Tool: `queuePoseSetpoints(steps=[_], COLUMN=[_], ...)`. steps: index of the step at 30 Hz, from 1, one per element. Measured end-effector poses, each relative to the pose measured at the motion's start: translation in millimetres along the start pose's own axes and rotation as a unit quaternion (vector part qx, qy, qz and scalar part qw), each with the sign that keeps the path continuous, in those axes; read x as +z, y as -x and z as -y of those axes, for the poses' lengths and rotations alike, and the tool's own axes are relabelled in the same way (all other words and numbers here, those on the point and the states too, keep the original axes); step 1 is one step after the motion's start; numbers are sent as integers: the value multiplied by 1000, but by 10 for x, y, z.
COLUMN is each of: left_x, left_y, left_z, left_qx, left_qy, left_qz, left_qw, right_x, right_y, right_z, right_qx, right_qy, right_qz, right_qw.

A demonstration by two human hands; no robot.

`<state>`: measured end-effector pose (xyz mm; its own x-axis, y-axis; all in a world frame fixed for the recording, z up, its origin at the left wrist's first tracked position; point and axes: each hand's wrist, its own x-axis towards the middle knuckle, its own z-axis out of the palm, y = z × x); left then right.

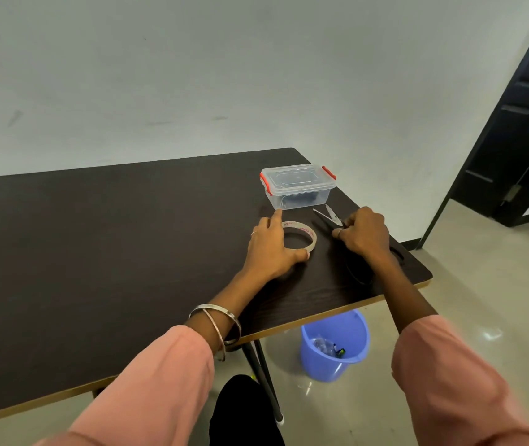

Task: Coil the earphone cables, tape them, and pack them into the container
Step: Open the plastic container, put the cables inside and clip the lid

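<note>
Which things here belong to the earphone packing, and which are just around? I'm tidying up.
Job: container, lid shut; tape roll under the left hand; scissors at the right hand; dark cable beneath that arm.
Bystanders: blue bucket on the floor; door.

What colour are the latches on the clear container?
Red-orange, on both ends of the container's lid; the head view shows them.

clear container (298,187) red clips, lilac bucket (333,346).
</note>
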<state>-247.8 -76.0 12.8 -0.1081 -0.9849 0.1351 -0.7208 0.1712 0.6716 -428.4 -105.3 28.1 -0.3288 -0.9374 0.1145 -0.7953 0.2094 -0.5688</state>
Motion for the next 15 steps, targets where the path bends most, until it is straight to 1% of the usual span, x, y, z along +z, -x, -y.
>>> queuePoseSetpoints(steps=[3,6,11,15], left_x=[99,192,280,259], left_y=[-70,-119,-134,-135], left_z=[-54,-86,-110,-107], left_qx=[3,5,9,9], left_qy=[8,-15,-73,-77], left_qz=[-7,-16,-25,-13], left_qw=[1000,1000,997,997], right_x=[-26,-6,-76,-97], right_y=[-71,-105,-121,-101], right_z=[-44,-104,-167,-189], right_qx=[17,23,28,26], right_qy=[-26,-52,-97,-116], right_qz=[-7,-6,27,54], right_qw=[999,998,995,991])
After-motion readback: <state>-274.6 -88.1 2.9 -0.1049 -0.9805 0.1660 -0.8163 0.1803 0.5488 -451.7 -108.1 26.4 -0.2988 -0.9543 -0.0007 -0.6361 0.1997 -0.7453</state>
